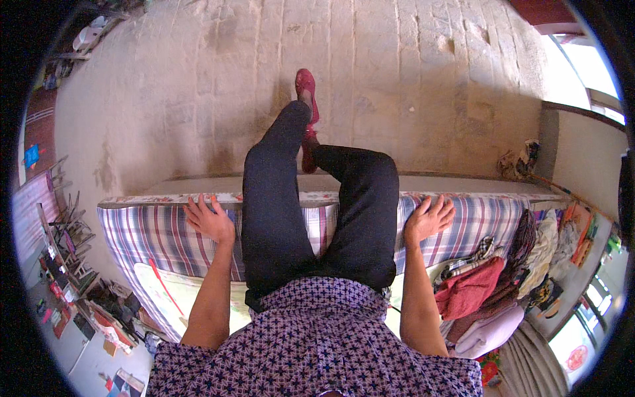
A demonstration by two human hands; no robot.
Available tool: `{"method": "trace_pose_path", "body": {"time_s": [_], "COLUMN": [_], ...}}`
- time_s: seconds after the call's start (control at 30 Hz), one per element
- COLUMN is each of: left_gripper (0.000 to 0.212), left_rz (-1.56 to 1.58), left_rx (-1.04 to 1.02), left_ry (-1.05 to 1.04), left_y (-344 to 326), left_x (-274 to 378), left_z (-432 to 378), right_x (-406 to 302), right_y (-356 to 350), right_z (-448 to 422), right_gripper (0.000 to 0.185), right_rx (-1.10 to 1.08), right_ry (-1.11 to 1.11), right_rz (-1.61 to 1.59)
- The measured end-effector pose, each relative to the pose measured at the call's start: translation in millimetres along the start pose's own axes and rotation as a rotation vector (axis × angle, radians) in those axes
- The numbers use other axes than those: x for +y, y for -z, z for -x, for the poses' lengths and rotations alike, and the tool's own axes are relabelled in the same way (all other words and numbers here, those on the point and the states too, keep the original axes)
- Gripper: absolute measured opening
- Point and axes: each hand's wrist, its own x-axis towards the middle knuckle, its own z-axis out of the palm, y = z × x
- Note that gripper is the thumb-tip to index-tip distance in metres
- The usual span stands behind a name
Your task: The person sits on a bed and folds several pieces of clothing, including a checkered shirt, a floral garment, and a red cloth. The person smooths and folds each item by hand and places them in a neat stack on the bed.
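Observation:
My left hand [212, 219] lies palm down on a plaid cloth [163, 233] at the bed's front edge, left of my legs, with its fingers spread and nothing in it. To the right of my legs, my right hand [429, 220] rests on the same plaid cloth, fingers apart and holding nothing. Between them are my legs in black trousers [273, 208], seated on the bed. My feet, in red shoes [306, 84], are crossed over the floor. Near my left forearm, a thin red stick-like thing [166, 288] lies on a pale green patterned cover [149, 273].
Folded and heaped clothes, including a red cloth [469, 290] and a pale pink folded one [491, 331], lie on the bed at right. Wooden stools [74, 238] and cluttered furniture stand at far left. A mop-like thing [526, 156] is near the right wall.

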Motion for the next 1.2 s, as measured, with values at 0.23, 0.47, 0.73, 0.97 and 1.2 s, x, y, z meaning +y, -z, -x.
{"method": "trace_pose_path", "body": {"time_s": [0.23,0.47,0.73,0.97,1.2], "left_gripper": [0.041,0.039,0.036,0.036,0.037], "left_rz": [-0.050,-0.105,-0.178,-0.202,-0.223], "left_rx": [-0.035,-0.012,0.119,0.028,-0.040], "left_ry": [-0.054,-0.036,-0.100,-0.075,-0.047], "left_y": [1,-15,-43,-36,-35], "left_x": [-12,-20,-36,-32,-35], "left_z": [3,3,0,1,2], "right_x": [0,3,23,19,22], "right_y": [10,2,-22,-14,-15], "right_z": [1,-1,3,4,3], "right_gripper": [0.046,0.044,0.045,0.048,0.046], "right_rx": [-0.040,-0.011,0.028,0.002,-0.001], "right_ry": [0.023,0.036,0.049,0.040,0.048], "right_rz": [0.037,0.062,0.113,0.045,0.087]}}
